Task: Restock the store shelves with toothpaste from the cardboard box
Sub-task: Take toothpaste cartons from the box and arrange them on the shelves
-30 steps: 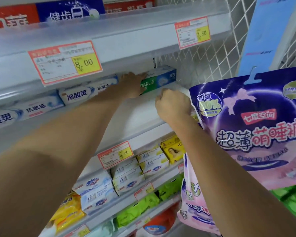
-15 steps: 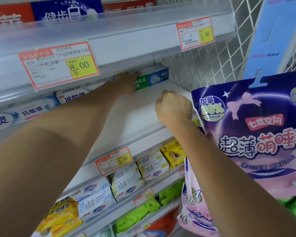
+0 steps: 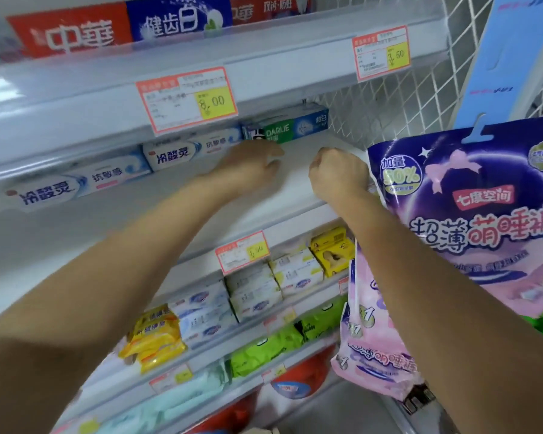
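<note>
The left hand [image 3: 251,166] has come off the green-and-blue cardboard Darlie toothpaste box [image 3: 290,128] and drawn back to about seven o'clock of it, fingers loose over the white shelf board [image 3: 295,189]. The box's front now shows uncovered.

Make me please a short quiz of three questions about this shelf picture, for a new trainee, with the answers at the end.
1. True or false: the green toothpaste box lies on the same shelf as the white toothpaste boxes.
2. The price tag up and to the left of the green toothpaste box reads: A) 8.00, B) 5.00, C) 12.00.
3. Which one is curled into a fist, the left hand or the right hand?

Key: 1 true; 2 A; 3 the right hand.
</note>
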The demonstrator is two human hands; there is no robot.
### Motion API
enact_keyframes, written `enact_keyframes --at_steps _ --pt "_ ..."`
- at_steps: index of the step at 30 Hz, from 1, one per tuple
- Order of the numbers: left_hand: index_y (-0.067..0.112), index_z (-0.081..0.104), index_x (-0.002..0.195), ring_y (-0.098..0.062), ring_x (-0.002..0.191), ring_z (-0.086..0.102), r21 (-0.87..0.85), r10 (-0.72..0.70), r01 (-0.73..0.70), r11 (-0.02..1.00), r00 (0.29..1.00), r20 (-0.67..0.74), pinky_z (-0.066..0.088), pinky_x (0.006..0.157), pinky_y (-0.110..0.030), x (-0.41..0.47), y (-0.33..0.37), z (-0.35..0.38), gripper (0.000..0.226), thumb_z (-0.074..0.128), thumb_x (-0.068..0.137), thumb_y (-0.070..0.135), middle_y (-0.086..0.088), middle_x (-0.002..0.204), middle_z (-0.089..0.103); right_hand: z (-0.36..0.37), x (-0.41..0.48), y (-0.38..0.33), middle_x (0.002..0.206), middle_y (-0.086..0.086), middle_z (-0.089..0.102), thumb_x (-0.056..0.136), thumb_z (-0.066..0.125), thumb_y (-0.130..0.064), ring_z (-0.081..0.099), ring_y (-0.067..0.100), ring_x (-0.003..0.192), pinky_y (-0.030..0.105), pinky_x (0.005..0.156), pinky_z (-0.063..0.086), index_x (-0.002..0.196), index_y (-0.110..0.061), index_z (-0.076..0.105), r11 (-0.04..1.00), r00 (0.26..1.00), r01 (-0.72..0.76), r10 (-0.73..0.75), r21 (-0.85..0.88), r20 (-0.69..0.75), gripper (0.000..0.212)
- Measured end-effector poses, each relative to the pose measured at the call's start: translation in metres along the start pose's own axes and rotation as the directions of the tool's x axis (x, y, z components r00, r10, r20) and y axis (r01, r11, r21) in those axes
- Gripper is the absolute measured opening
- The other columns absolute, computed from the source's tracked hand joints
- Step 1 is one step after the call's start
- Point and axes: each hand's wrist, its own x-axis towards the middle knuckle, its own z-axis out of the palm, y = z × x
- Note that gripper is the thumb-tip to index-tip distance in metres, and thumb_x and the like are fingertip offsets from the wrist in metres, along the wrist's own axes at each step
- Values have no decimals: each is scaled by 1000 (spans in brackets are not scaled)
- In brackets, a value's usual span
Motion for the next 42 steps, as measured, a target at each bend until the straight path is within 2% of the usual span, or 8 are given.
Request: enact_keyframes --at_steps 3,9,12,17,23,29,36,42 --pt "8 68 104 -24 92 61 -109 86 -106 988 981 -175 41 79 -26 -75 4 -7 27 48 97 25 -9 109 67 -4 -8 -5 115 16 59 94 44 -23 57 33 100 35 73 43 112 -6 60 988 999 -10 16 153 -43 30" --pt "1 59 67 -24 66 55 -342 35 -137 930 956 -290 41 64 -31 -222 -12 12 39 46 96 25 -7 68 58 7 -111 -51 68 -1 38 85 59 -17 33 15 56 26 52 18 70 -17 38 854 819 432 -236 290 -523 25" --pt "3 59 63 -19 65 55 -464 -19 -70 883 983 -184 42 64 -29 -286 -35 46 42 48 94 29 -5 65 57 48 -179 -63 59 -7 27 78 63 -4 28 17 47 30 43 19 66 -20 31 810 843 497 -366 312 -393 38" --pt "13 57 59 -6 71 57 -586 -236 326 742 945 227 41 70 -18 -382 -86 128 39 59 84 44 4 72 61 162 -293 -48 62 -2 38 78 65 -8 48 26 51 28 49 28 68 -15 42 918 937 233 -301 319 180 26" --pt "18 58 70 -16 78 54 -352 -480 718 601 676 559 35 72 -26 -473 -134 239 24 74 80 33 5 80 55 286 -408 -11 89 6 49 87 58 -14 57 28 93 28 67 34 82 -18 43 985 657 -169 87 34 749 16" --pt "16 55 65 -22 75 56 -192 -577 884 426 428 696 35 61 -27 -535 -158 331 23 73 80 15 3 67 53 386 -489 24 123 14 49 87 59 -17 52 29 113 37 91 48 126 -8 43 939 417 -298 292 -174 861 43" --pt "3 56 121 -29 112 57 -38 -588 968 247 181 789 34 77 -20 -590 -167 442 36 63 90 20 -9 113 60 486 -534 54 137 11 47 91 51 -20 48 27 124 35 98 43 141 -11 33 964 306 -189 237 -186 922 54" --pt "9 45 61 -21 52 42 169 -648 983 -68 -172 742 33 55 -28 -629 -165 539 39 72 82 26 -4 56 40 553 -561 77 157 5 18 93 45 -27 20 25 143 49 113 23 150 -22 15 979 172 59 182 -194 968 65"
